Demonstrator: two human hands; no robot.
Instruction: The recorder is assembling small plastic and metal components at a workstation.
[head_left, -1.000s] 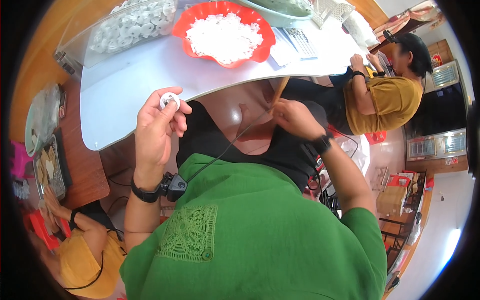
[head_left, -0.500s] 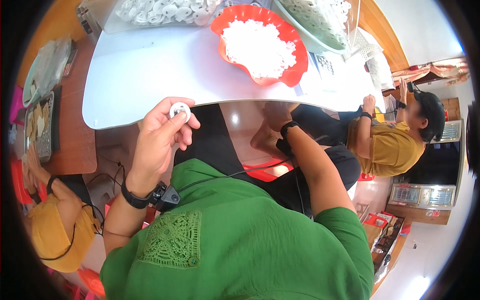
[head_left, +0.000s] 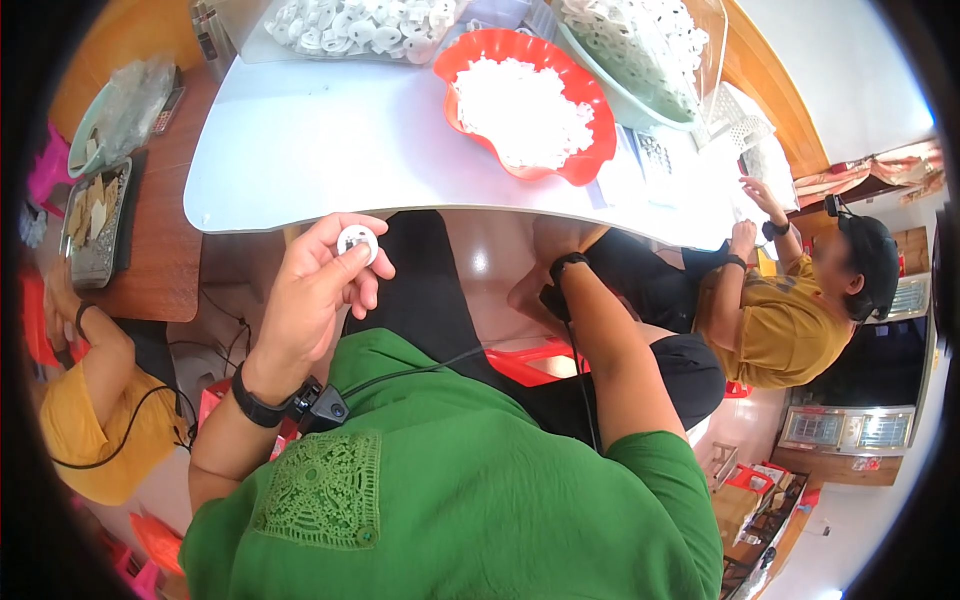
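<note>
My left hand [head_left: 325,275] is closed in front of the table's near edge, pinching a small round white plastic piece [head_left: 357,243] between thumb and fingers. Small dark marks or openings show on the face of that piece. My right hand [head_left: 560,238] hangs low by my legs, just below the table edge; its fingers are in shade and hard to make out. Beyond both hands, a red scalloped bowl [head_left: 597,163] stands on the white table [head_left: 300,150], heaped with small white pieces too bright to tell apart.
A clear bin [head_left: 262,45] of round white parts and a pale green basin [head_left: 655,118] with more parts stand at the back. At right sits a person in yellow [head_left: 790,325]; another yellow-clad person [head_left: 95,430] sits left, by a brown table [head_left: 165,230] bearing a tray [head_left: 97,268].
The whole view has shifted slightly. My left hand still pinches the round white piece, turned a little. The person at right has brought a raised hand down toward the table.
</note>
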